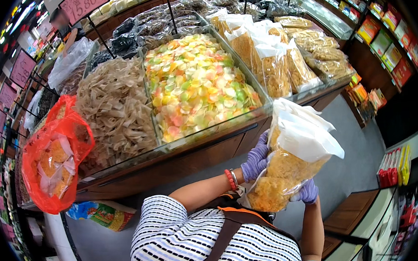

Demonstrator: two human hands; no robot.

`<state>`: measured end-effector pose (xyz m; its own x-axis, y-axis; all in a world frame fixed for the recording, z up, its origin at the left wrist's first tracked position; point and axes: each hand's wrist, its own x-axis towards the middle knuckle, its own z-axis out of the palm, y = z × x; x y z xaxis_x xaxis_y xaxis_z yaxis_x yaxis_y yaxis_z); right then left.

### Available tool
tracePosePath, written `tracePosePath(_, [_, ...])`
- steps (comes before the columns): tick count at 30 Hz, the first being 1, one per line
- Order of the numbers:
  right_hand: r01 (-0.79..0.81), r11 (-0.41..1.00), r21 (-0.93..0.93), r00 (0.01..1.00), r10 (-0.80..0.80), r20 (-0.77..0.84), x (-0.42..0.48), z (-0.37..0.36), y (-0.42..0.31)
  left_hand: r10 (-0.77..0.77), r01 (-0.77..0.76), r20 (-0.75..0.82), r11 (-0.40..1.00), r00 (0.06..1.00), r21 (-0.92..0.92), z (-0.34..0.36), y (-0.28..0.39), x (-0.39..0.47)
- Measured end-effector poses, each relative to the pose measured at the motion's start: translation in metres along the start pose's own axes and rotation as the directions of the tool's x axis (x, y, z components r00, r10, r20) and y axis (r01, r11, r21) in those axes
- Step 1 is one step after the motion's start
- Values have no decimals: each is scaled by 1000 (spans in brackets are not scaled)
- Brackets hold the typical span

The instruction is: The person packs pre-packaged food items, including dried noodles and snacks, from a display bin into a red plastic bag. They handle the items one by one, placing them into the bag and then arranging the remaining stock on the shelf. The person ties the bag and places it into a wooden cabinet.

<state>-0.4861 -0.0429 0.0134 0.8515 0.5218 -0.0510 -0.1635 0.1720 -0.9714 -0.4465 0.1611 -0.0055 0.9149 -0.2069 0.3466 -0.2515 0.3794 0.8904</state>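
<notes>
A clear plastic bag of dried golden snow fungus (291, 164) with a white top is held tilted in front of my chest. My left hand (256, 160), in a purple knit glove, grips its upper left side. Lower down, my right hand (308, 192), gloved the same way, holds the bag's right side near the bottom. The white top shows overlapping layers, and I cannot tell whether a second bag lies behind. Similar white-topped bags (275, 69) stand in the display bin beyond my hands. A red plastic bag (56, 155) with similar golden contents rests at the left.
Glass-edged bins hold multicoloured round chips (200, 83) and brownish dried strips (115, 111). Packs of dried tofu sticks (319, 46) lie at the back right. A colourful sack (102, 214) sits on the floor. Another person (65, 29) stands at the far left. A wooden-topped cabinet (349, 211) is at the right.
</notes>
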Motion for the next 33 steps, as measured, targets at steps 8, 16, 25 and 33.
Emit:
tracePosePath(8, [85,980,-178,989,-105,-108,49,-133,-26,-65,63,-27,996,998,-68,5,-65,121])
tracePosePath(16, [256,967,-18,939,-253,-232,63,-237,-50,90,-26,-206,955,974,295,-23,-62,173])
tracePosePath(25, [249,909,335,939,-141,-314,103,-355,-81,168,-248,-820,968,547,34,-86,3,182])
tracePosePath(33, [300,922,245,938,-239,-250,140,-424,-117,33,48,-696,994,718,97,56,-102,209])
